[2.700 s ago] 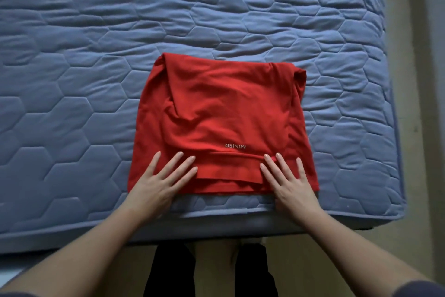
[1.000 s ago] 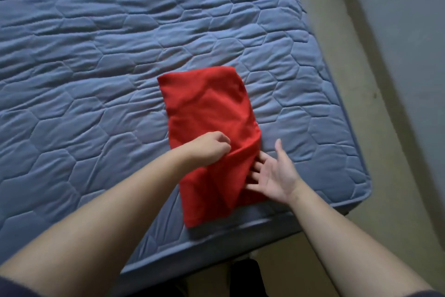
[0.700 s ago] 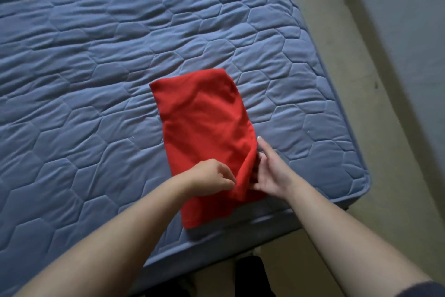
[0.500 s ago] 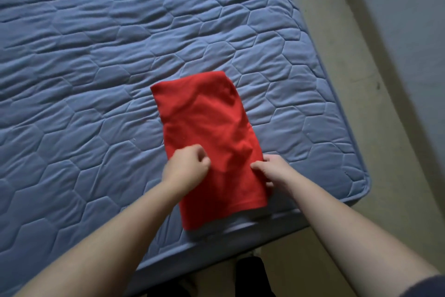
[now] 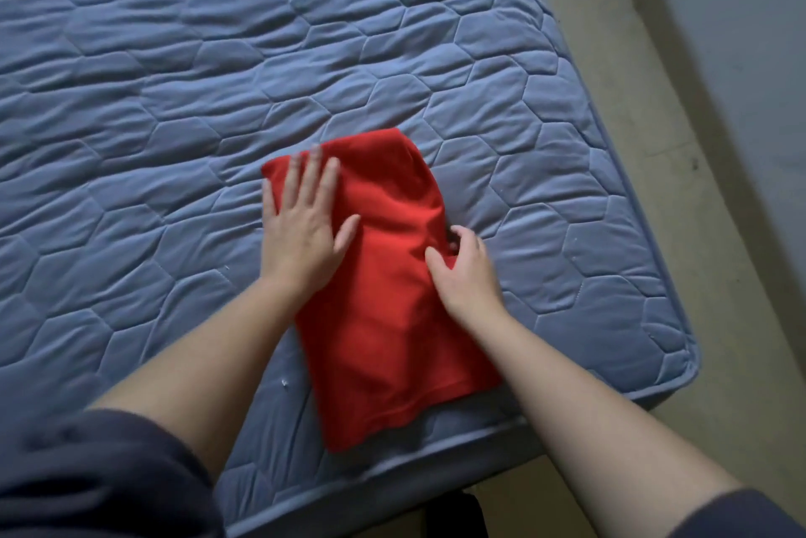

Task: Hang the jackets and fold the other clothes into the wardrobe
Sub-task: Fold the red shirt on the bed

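Note:
A red garment [image 5: 388, 319], folded into a narrow rectangle, lies on the blue quilted mattress [image 5: 174, 101] near its front right corner. My left hand [image 5: 305, 228] presses flat on the garment's far left part, fingers straight and spread. My right hand [image 5: 466, 271] is at the garment's right edge, its thumb on top of the cloth and its fingers curled round the edge, gripping it.
The mattress stretches far to the left and back. Its front edge [image 5: 392, 489] and right edge border a beige floor [image 5: 654, 145]. A grey wall [image 5: 741, 14] runs along the right side.
The wide folded garment has been folded in half into a narrow strip. My left hand has opened from a fist and moved up to press flat; my right hand stays at the right edge.

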{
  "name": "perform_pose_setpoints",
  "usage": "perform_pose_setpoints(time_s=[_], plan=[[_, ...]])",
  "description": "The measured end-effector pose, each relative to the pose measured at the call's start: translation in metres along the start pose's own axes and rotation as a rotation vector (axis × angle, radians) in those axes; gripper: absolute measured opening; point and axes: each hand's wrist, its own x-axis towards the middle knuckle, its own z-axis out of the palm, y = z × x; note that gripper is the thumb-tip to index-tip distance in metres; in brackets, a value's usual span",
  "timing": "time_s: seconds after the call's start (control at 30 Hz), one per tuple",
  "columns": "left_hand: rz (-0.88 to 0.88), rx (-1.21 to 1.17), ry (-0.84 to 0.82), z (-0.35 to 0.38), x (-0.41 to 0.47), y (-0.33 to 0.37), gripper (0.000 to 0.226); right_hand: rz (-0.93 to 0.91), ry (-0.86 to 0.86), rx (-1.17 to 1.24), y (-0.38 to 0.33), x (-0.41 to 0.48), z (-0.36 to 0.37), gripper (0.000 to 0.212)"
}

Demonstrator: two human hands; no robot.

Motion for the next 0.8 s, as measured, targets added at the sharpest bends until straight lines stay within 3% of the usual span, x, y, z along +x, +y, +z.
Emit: perform_pose_setpoints(time_s=[0.07,0.13,0.2,0.27,0.33,0.37,0.53,0.63,0.73,0.8], plan=[[-0.297,-0.445,0.107,0.001,-0.034,-0.002,0.079,0.132,-0.121,0.163,-0.002,0.008,-0.005,0.048],[-0.636,-0.805,0.077,-0.002,-0.060,-0.001,0.075,0.288,-0.340,0.421,-0.007,0.013,-0.012,0.052],[-0.934,-1.092,-0.057,-0.007,-0.067,-0.002,0.055,0.422,-0.503,0.629,-0.012,0.012,-0.018,0.050],[-1.078,-1.322,-0.286,-0.015,-0.067,-0.001,0.043,0.477,-0.596,0.700,-0.017,0.007,-0.025,0.040],[-1.056,-1.328,-0.446,-0.030,-0.066,0.005,0.037,0.475,-0.610,0.709,-0.022,0.000,-0.032,0.031],[-1.034,-1.288,-0.445,-0.039,-0.066,0.008,0.036,0.458,-0.585,0.706,-0.025,-0.005,-0.036,0.030],[-0.865,-1.193,-0.074,-0.113,-0.068,0.027,0.057,0.265,-0.342,0.851,-0.057,-0.039,-0.078,0.063],[-0.569,-1.163,-0.044,-0.173,-0.076,0.033,0.087,0.015,-0.416,0.787,-0.084,-0.064,-0.126,0.089],[-0.299,-0.801,-0.088,-0.242,-0.085,0.042,0.088,-0.143,-0.447,0.593,-0.113,-0.096,-0.177,0.112],[-0.171,-0.539,-0.034,-0.291,-0.094,0.057,0.070,-0.279,-0.412,0.414,-0.136,-0.120,-0.212,0.108]])
